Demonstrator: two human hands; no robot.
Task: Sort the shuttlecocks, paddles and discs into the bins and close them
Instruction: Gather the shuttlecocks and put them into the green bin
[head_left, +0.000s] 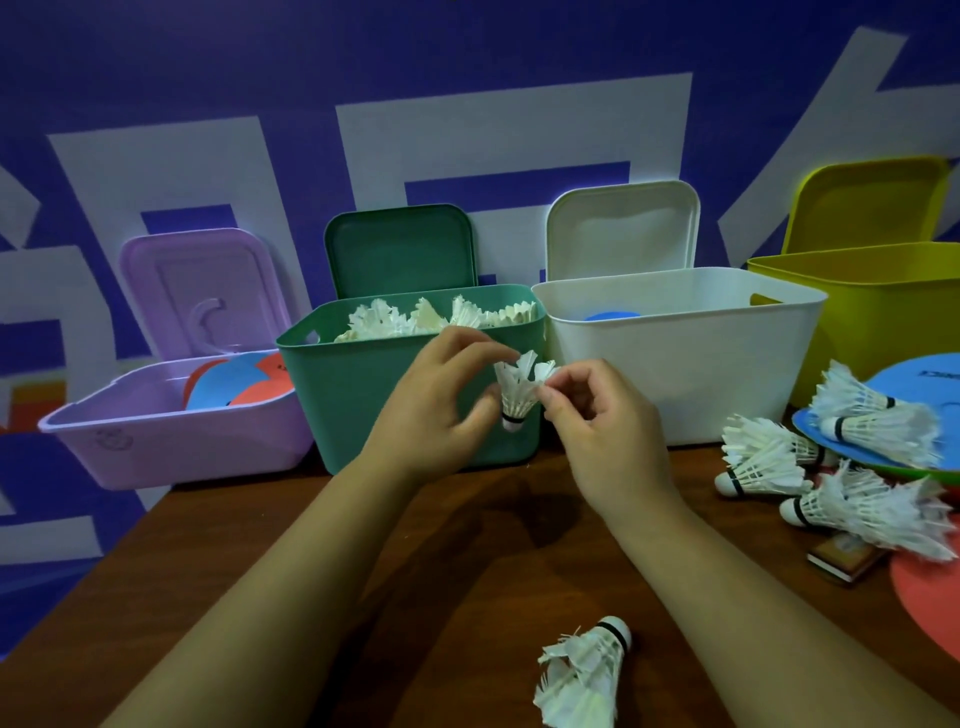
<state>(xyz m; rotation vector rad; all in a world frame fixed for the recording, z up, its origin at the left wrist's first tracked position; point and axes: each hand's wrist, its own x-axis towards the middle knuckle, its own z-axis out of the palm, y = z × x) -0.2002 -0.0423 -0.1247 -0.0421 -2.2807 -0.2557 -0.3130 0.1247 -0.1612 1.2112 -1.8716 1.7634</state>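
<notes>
Standing in a row across the middle of the frame on the worktop (493, 519), four bins are being shown open, each with its lid tipped back against the wall: lilac bin (171, 441) at left, green bin (343, 395) at centre, white bin (701, 364) beside it, yellow bin (883, 317) at the right edge. Discs are being counted next. A few overlapping red and blue ones (228, 384) are lying in the lilac bin and one blue disc (612, 315) in the white. At right a loose blue disc (919, 382) and a salmon disc (930, 597) are lying on the worktop; the edges beneath the blue one cannot be counted.

At centre, the held shuttlecock (514, 395) is being gripped low by the left hand (436, 410), while its feathers are being pinched by the fingers (558, 387) of the right hand (608, 441). Its long axis is running nearly upright, cork down, just in front of the green bin's front wall and below the rim. The opening is therefore lying up and behind, nearer the left hand.

Five shuttlecocks (769, 457) are lying clustered at right and one lone shuttlecock (587, 670) at the bottom centre. At least four are showing in the green bin. A small box (844, 558) is lying at lower right.
</notes>
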